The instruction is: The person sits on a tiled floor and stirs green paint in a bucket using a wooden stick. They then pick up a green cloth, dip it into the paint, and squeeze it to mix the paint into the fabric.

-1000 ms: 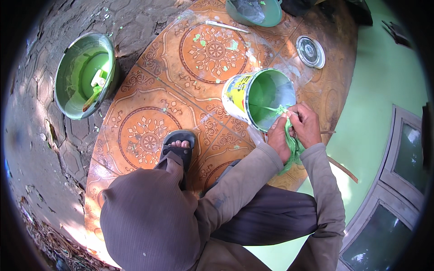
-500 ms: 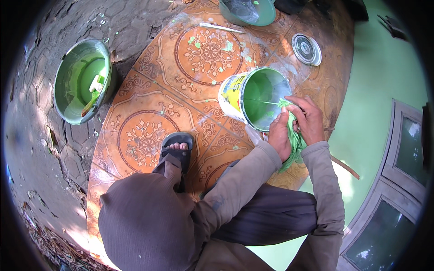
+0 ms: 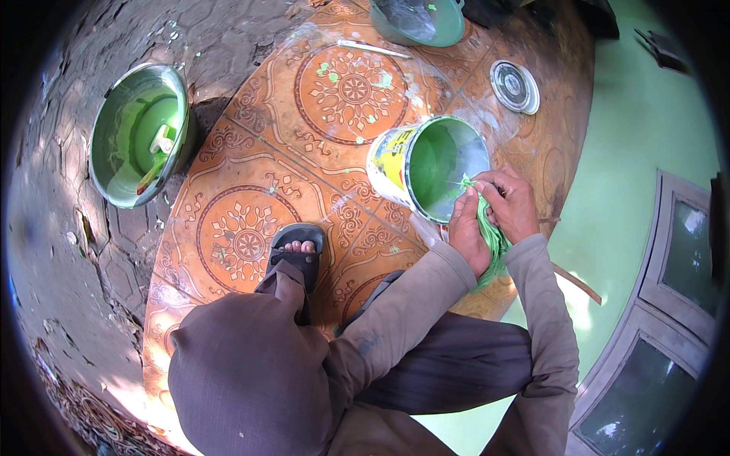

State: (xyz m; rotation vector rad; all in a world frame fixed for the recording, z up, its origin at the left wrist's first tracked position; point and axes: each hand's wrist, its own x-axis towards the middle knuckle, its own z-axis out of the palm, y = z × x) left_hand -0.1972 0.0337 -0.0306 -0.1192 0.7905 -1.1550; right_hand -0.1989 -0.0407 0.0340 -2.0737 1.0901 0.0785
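A green, crumpled, stringy bundle (image 3: 495, 242), possibly thin plastic, is gripped between both my hands over the right rim of a paint bucket (image 3: 391, 164). My left hand (image 3: 469, 237) is closed on the bundle from the left, thumb pointing up. On the right side, my right hand (image 3: 514, 201) pinches its upper end with thumb and fingers. A small frayed green tip sticks out toward the bucket's mouth, and the rest hangs below between my palms. Green paint (image 3: 432, 169) coats the bucket's inside, which leans open toward me.
Left, on the paving, stands a basin (image 3: 97, 163) of green paint holding a brush. A round lid (image 3: 515, 86) lies beyond the bucket, with a green basin (image 3: 449, 34) farther back. A pale stick (image 3: 372, 48) rests on the orange tiles. A green wall (image 3: 631, 129) rises at right.
Both hands have shifted slightly left and downward with the green bundle. Its frayed tip now sits a little lower and farther left, over the bucket's mouth.
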